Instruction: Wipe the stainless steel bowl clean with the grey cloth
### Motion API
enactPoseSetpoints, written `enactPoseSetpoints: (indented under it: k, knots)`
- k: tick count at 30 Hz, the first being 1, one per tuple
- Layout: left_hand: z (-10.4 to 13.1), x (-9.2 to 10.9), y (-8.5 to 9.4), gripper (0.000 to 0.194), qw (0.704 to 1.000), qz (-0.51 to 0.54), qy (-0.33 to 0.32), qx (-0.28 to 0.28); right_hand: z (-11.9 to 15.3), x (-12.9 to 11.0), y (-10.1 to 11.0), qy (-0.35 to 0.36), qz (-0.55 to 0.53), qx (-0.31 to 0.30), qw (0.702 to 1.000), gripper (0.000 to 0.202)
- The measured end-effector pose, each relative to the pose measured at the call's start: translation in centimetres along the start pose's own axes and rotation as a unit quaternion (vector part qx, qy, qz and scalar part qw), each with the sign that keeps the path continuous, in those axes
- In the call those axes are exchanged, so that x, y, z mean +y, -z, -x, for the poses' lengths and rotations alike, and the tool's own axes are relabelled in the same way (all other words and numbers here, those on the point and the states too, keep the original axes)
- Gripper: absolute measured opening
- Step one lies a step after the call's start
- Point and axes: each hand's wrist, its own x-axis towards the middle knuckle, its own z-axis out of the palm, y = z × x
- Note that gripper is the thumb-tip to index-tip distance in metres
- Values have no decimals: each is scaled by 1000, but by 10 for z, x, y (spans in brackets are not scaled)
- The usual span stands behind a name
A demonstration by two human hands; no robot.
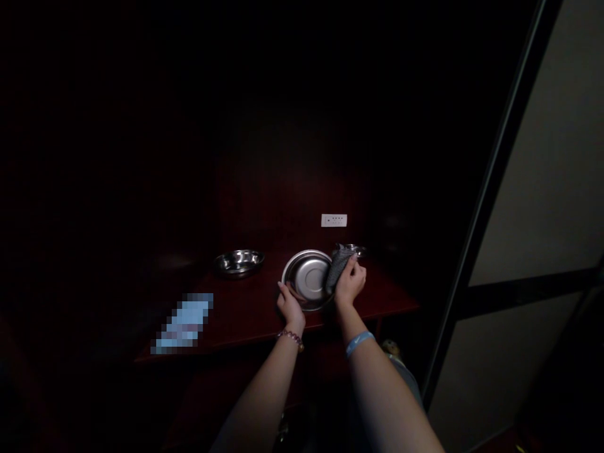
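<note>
A round steel plate [307,279], tilted up, with a grey cloth [338,266] against its rim.

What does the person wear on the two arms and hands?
Both forearms are bare, with no sleeves and no gloves. The left hand has a beaded bracelet with pinkish beads at the wrist. The right hand has a light blue wristband.

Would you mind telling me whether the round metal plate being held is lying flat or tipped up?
Tipped up. The metal plate shows its inner face toward the camera, with the left hand at its lower edge.
</note>
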Motion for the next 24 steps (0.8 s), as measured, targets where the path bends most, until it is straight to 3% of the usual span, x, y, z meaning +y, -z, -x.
enactPoseSetpoints:
  k: [5,10,15,24]
  knots:
    - [2,1,0,47,1000,5,0,-4,-1,0,2,29,12,-9,999,62]
    - [5,4,-1,49,1000,20,9,-17,5,2,1,83,68,-96,990,58]
    - [6,6,-2,46,999,39,31,-15,18,6,-6,206,97,-223,948,53]
    - [5,8,-5,44,997,47,55,14,28,10,-9,332,137,-291,887,59]
